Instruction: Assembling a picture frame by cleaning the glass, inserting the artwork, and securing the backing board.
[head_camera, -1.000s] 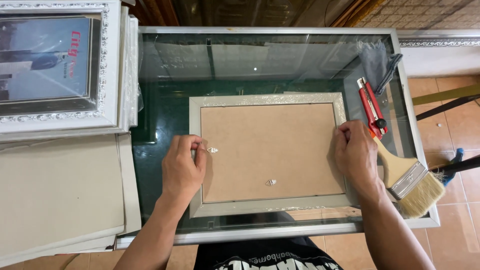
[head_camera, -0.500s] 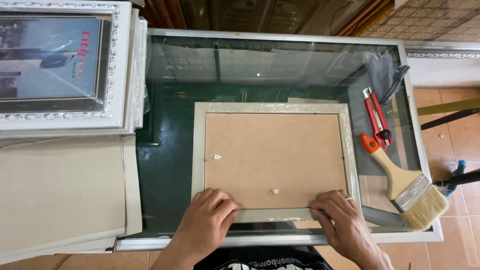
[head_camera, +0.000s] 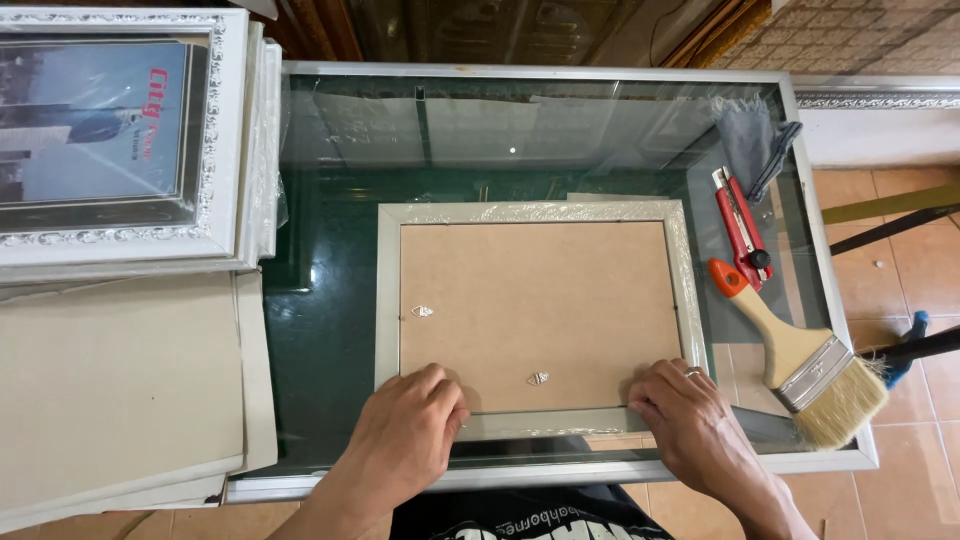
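Observation:
A silver picture frame (head_camera: 390, 290) lies face down on the glass table (head_camera: 330, 350), its brown backing board (head_camera: 540, 300) up with two small metal hangers on it. My left hand (head_camera: 405, 435) presses on the frame's near left corner. My right hand (head_camera: 690, 420), with a ring on one finger, rests on the near right corner. Both hands lie flat with fingers bent on the near rail and hold nothing.
A red utility knife (head_camera: 740, 230) and a wooden paintbrush (head_camera: 800, 365) lie right of the frame. A grey cloth (head_camera: 745, 135) sits at the far right. A white ornate framed picture (head_camera: 110, 130) and stacked cardboard sheets (head_camera: 120, 380) lie to the left.
Both hands moved from the frame's left and right sides down to its near corners. The view shifted slightly.

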